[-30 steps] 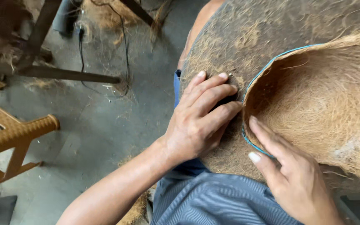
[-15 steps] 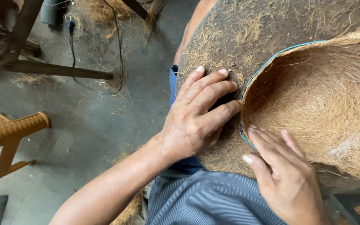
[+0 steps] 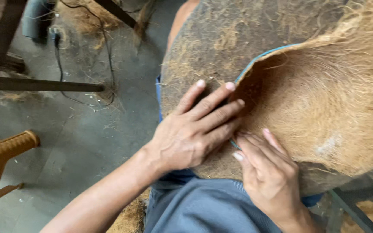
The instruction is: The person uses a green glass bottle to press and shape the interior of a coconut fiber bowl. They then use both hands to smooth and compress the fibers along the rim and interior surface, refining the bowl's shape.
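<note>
Nearby, both flat open hands, left hand (image 3: 191, 133) and right hand (image 3: 268, 172), on coir mat (image 3: 324, 108); wooden stool (image 3: 1, 159) well apart.

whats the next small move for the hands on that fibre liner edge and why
Probably slide both hands a little further along the rim. The left hand lies flat on the dark mat with its fingertips at the blue-edged rim, and the right hand presses the liner just beside it, so this stretch looks pressed down while the rim curving away above is untouched.
</note>
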